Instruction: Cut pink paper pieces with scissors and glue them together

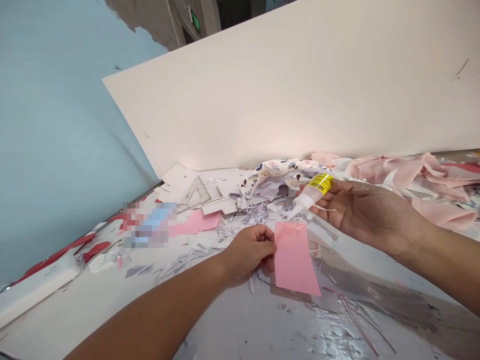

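Observation:
My left hand is closed in a pinch on the left edge of a pink sheet of paper. A wet, shiny patch shows along the paper's top edge. Just beyond that edge, my right hand holds a clear glue bottle with a yellow label. The bottle is tilted, its white nozzle pointing down and left above the top of the paper. The right palm faces partly upward, with the bottle lying against the fingers.
Paper scraps cover the table. A clear set square and pink paper pieces lie at left. Floral fabric and pink cloth lie at the back, before an upright white board. Thin strips lie near right.

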